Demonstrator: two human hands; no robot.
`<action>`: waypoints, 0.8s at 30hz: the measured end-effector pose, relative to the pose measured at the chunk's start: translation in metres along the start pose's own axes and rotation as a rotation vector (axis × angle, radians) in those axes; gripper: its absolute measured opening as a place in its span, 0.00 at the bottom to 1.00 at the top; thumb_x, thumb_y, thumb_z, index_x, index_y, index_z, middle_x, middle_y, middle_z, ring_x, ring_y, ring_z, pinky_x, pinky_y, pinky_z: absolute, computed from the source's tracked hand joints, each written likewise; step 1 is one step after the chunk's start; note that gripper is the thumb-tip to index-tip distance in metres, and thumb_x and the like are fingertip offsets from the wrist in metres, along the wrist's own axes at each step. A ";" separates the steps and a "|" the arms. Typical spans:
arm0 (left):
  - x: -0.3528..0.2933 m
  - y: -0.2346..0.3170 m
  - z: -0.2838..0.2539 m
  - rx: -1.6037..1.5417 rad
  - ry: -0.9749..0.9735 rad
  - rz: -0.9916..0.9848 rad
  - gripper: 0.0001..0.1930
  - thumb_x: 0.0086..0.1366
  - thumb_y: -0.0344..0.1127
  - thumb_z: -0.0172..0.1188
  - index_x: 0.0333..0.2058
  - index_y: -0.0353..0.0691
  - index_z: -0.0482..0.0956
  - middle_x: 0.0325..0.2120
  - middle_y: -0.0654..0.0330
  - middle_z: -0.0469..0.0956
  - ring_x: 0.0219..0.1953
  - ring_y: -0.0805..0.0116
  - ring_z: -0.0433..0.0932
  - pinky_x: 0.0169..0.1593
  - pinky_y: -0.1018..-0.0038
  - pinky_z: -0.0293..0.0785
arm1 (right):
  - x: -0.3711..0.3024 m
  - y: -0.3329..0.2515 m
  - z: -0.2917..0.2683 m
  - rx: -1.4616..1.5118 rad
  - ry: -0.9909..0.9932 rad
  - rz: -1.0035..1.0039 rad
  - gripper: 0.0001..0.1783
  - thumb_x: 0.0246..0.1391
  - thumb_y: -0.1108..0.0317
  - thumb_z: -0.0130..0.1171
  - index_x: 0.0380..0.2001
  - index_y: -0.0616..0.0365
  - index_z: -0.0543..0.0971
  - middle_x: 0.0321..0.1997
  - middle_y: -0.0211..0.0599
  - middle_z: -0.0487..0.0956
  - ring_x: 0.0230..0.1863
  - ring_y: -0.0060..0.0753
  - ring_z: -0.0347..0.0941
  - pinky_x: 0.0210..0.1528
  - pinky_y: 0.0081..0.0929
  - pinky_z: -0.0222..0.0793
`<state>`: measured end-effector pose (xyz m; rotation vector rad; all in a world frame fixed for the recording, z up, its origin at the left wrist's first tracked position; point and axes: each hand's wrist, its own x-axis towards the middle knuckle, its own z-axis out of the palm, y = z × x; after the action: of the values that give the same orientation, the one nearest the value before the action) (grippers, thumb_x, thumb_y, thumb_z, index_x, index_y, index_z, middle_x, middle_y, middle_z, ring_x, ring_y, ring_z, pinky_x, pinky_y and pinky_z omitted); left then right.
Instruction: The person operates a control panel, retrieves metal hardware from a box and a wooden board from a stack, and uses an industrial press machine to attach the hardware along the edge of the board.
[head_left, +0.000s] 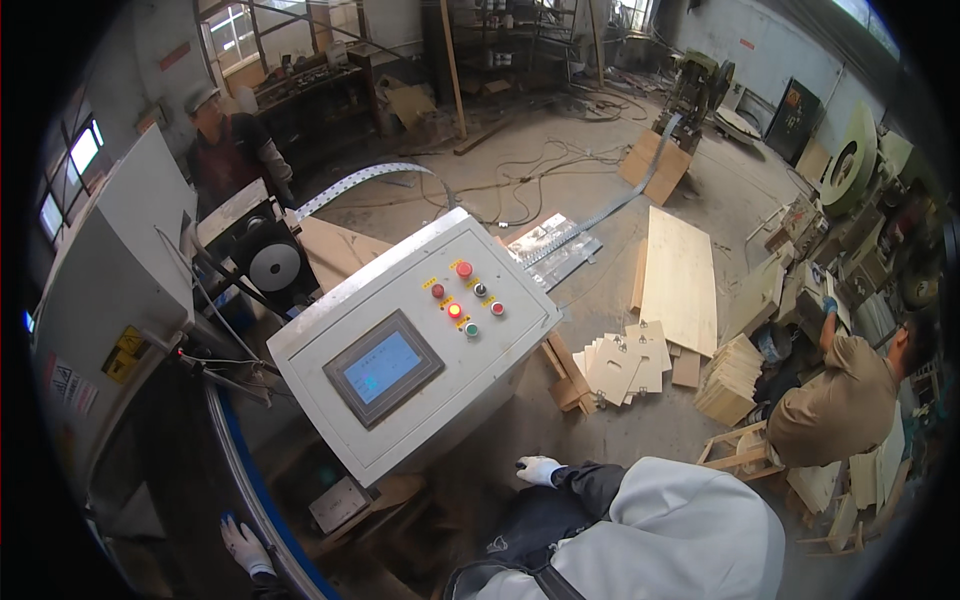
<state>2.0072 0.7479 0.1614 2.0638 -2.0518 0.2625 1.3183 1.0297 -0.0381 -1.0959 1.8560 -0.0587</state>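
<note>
My left hand (243, 546), in a white glove with blue fingertips, is low at the left with its fingers stretched out. It holds nothing I can see and is beside a curved metal rail with a blue edge (240, 465). My right hand (540, 470), also in a white glove, lies over my dark trouser leg (535, 515), fingers loosely apart and nothing in them. Beyond both hands stands a tilted grey control box (415, 330). On its face are a lit blue screen (384, 368), a glowing button (456, 311) and several other buttons.
A large grey machine (130, 250) fills the left side, with a person (230, 145) behind it. A perforated metal strip (610, 212) crosses the floor. Wooden boards (680, 275) and cut panels (625, 362) lie right of the box. Another person (835, 400) sits at machines far right.
</note>
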 end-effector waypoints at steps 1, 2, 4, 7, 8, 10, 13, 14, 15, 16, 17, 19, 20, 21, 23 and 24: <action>0.003 0.000 0.000 0.010 0.001 -0.016 0.23 0.78 0.40 0.52 0.66 0.35 0.73 0.68 0.43 0.69 0.71 0.44 0.65 0.74 0.54 0.60 | 0.001 -0.004 -0.003 0.020 0.017 -0.011 0.31 0.64 0.48 0.52 0.66 0.51 0.76 0.65 0.52 0.79 0.67 0.54 0.74 0.70 0.44 0.68; 0.002 0.000 -0.004 0.025 -0.008 -0.027 0.24 0.78 0.40 0.52 0.66 0.35 0.73 0.68 0.43 0.69 0.71 0.43 0.65 0.74 0.54 0.60 | -0.002 -0.004 -0.004 0.032 0.036 -0.026 0.31 0.64 0.48 0.53 0.65 0.51 0.77 0.65 0.52 0.79 0.67 0.54 0.75 0.70 0.44 0.68; 0.003 0.006 -0.006 0.002 -0.026 -0.034 0.24 0.77 0.41 0.53 0.66 0.35 0.72 0.68 0.43 0.69 0.71 0.44 0.65 0.74 0.55 0.60 | -0.009 -0.002 -0.004 0.060 0.072 -0.054 0.31 0.65 0.48 0.54 0.65 0.52 0.77 0.64 0.52 0.80 0.66 0.55 0.75 0.69 0.44 0.68; 0.005 0.008 -0.011 -0.050 -0.057 -0.057 0.24 0.77 0.41 0.53 0.65 0.34 0.73 0.69 0.42 0.68 0.72 0.43 0.64 0.74 0.54 0.59 | -0.028 0.000 0.011 0.077 0.097 -0.038 0.30 0.65 0.48 0.55 0.64 0.52 0.77 0.65 0.50 0.80 0.67 0.54 0.74 0.70 0.43 0.68; 0.006 0.005 -0.013 -0.068 -0.079 -0.067 0.25 0.77 0.41 0.53 0.66 0.34 0.73 0.69 0.42 0.68 0.72 0.43 0.64 0.75 0.54 0.59 | -0.036 -0.001 0.020 0.081 0.096 -0.030 0.30 0.65 0.48 0.55 0.64 0.52 0.77 0.65 0.50 0.79 0.67 0.54 0.74 0.70 0.43 0.67; 0.012 -0.004 -0.016 -0.102 -0.118 -0.080 0.25 0.77 0.40 0.53 0.66 0.33 0.72 0.70 0.43 0.68 0.72 0.43 0.64 0.75 0.54 0.58 | -0.048 0.008 0.033 0.076 0.081 -0.040 0.30 0.65 0.48 0.55 0.64 0.53 0.77 0.65 0.50 0.79 0.68 0.52 0.73 0.71 0.42 0.66; 0.019 -0.022 -0.043 -0.480 -0.224 -0.096 0.23 0.77 0.39 0.54 0.62 0.30 0.76 0.65 0.43 0.74 0.67 0.48 0.72 0.71 0.60 0.65 | -0.073 0.009 0.042 0.067 0.029 0.012 0.31 0.64 0.49 0.54 0.65 0.54 0.77 0.67 0.49 0.78 0.69 0.52 0.72 0.72 0.41 0.66; 0.019 -0.025 -0.051 -0.644 -0.281 -0.128 0.22 0.77 0.39 0.54 0.62 0.29 0.77 0.64 0.43 0.75 0.66 0.49 0.74 0.70 0.61 0.67 | -0.080 0.010 0.043 0.069 0.049 0.007 0.31 0.64 0.49 0.54 0.65 0.54 0.77 0.67 0.49 0.78 0.69 0.52 0.72 0.72 0.41 0.66; 0.009 -0.016 -0.054 -0.734 -0.189 -0.052 0.20 0.77 0.38 0.55 0.59 0.28 0.78 0.61 0.44 0.78 0.63 0.52 0.77 0.67 0.64 0.70 | -0.086 0.016 0.047 0.076 0.072 0.011 0.31 0.64 0.49 0.54 0.65 0.54 0.77 0.67 0.49 0.78 0.69 0.51 0.73 0.72 0.41 0.66; -0.006 -0.007 -0.058 -0.741 -0.173 -0.016 0.20 0.77 0.37 0.55 0.59 0.28 0.78 0.61 0.44 0.78 0.63 0.52 0.77 0.67 0.63 0.70 | -0.091 0.022 0.050 0.080 0.092 0.015 0.31 0.64 0.50 0.55 0.65 0.54 0.77 0.67 0.49 0.78 0.69 0.51 0.73 0.72 0.41 0.66; -0.027 0.002 -0.077 -0.736 -0.150 0.011 0.20 0.77 0.36 0.55 0.59 0.27 0.78 0.61 0.45 0.78 0.63 0.52 0.76 0.68 0.63 0.69 | -0.098 0.019 0.052 0.108 0.104 0.001 0.30 0.64 0.50 0.55 0.65 0.54 0.77 0.66 0.49 0.79 0.68 0.52 0.73 0.71 0.41 0.66; -0.070 0.022 -0.109 -0.707 -0.129 0.038 0.19 0.76 0.33 0.56 0.59 0.27 0.78 0.60 0.45 0.79 0.64 0.50 0.75 0.69 0.62 0.67 | -0.104 0.012 0.057 0.125 0.130 -0.035 0.30 0.65 0.50 0.55 0.64 0.53 0.77 0.65 0.49 0.80 0.68 0.50 0.74 0.71 0.40 0.67; -0.092 0.027 -0.125 -0.621 -0.130 0.051 0.18 0.74 0.31 0.56 0.59 0.28 0.78 0.60 0.46 0.78 0.66 0.49 0.73 0.71 0.61 0.66 | -0.105 0.008 0.064 0.132 0.135 -0.056 0.29 0.65 0.50 0.55 0.64 0.52 0.78 0.65 0.49 0.80 0.68 0.50 0.74 0.70 0.40 0.68; -0.114 0.019 -0.133 -0.549 -0.113 0.085 0.18 0.74 0.30 0.57 0.59 0.30 0.79 0.61 0.46 0.78 0.67 0.49 0.72 0.71 0.60 0.66 | -0.103 -0.006 0.069 0.135 0.114 -0.102 0.29 0.66 0.50 0.55 0.64 0.53 0.77 0.64 0.49 0.80 0.67 0.51 0.75 0.70 0.40 0.68; -0.155 0.012 -0.149 -0.425 -0.098 0.141 0.18 0.72 0.29 0.58 0.58 0.32 0.79 0.62 0.47 0.76 0.68 0.47 0.70 0.72 0.57 0.64 | -0.104 -0.030 0.071 0.096 0.121 -0.204 0.29 0.65 0.50 0.54 0.64 0.53 0.77 0.63 0.52 0.80 0.65 0.56 0.75 0.70 0.44 0.68; -0.164 0.033 -0.153 -0.425 -0.119 0.178 0.18 0.71 0.28 0.59 0.58 0.33 0.79 0.62 0.47 0.76 0.69 0.45 0.69 0.72 0.56 0.64 | -0.107 -0.028 0.069 0.111 0.151 -0.220 0.28 0.65 0.50 0.54 0.63 0.53 0.78 0.62 0.52 0.81 0.64 0.56 0.76 0.69 0.45 0.69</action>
<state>1.9772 0.9484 0.2636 1.6808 -2.1334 -0.2558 1.4034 1.1147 0.0112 -1.2419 1.8324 -0.3765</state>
